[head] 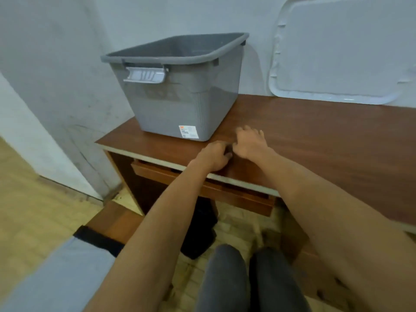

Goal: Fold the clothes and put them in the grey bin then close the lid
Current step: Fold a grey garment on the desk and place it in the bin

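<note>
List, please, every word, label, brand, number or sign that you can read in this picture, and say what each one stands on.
White sticker with an orange patch, low on a wall of the grey plastic bin: printed lines, too small and blurred to read.
White clip handle on the bin: ribs only, no text.
White plastic lid leaning on the wall: no text visible.
Nothing here can be quoted.

The grey bin [180,97] stands uncovered at the left end of the desk [326,136]. Its pale lid [342,48] leans on the wall [67,52] along the back edge. By the front edge, just before the bin, the left hand [213,156] is curled and the right hand [249,143] spreads loosely.
</note>
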`<state>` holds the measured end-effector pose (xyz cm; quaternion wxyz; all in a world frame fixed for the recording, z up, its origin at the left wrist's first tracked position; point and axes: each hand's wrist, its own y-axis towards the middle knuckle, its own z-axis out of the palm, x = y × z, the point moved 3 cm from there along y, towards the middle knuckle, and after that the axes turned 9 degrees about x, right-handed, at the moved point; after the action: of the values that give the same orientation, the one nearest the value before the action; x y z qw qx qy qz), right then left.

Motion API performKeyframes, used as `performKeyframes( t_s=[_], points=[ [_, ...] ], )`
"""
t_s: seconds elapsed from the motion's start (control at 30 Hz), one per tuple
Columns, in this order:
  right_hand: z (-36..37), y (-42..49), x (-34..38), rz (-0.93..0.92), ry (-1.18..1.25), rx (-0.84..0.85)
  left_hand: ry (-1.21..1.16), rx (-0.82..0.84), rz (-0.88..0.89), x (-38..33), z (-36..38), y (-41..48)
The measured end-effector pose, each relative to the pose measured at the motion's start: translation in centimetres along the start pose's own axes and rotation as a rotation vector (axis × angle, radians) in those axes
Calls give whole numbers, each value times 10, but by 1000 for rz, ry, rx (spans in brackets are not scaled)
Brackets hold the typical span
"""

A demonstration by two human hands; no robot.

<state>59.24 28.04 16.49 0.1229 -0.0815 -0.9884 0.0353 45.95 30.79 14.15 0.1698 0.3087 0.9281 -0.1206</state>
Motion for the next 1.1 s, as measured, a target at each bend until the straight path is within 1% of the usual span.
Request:
performKeyframes(
  t_s=[0.1,0.17,0.23,0.3,0.4,0.5,0.7,0.8,0.93,1.03,1.1],
  points=[
    [20,-43,50,-68,10,-26,-4,-57,-53,17,6,-68],
    [34,-65,86,-132,0,-45,4,-183,-102,35,7,-110],
    [53,-85,124,-211,-10,-37,-49,-276,-166,60,11,-151],
    [73,-101,162,-292,-10,-11,-120,-304,-254,92,19,-189],
    [104,-121,219,-392,-45,47,-215,-345,-423,138,31,-247],
    [141,-141,268,-453,-56,125,-364,-386,-629,190,55,-304],
    [234,-171,331,-506,5,310,-579,-488,-972,271,115,-422],
    [282,-178,341,-461,78,437,-736,-553,-1117,289,155,-469],
    [347,-190,335,-281,176,557,-822,-678,-1314,270,211,-522],
    [377,-198,327,-85,363,516,-884,-715,-1394,262,249,-542],
    [387,-197,324,5,412,504,-943,-737,-1418,259,261,-546]
  ],
)
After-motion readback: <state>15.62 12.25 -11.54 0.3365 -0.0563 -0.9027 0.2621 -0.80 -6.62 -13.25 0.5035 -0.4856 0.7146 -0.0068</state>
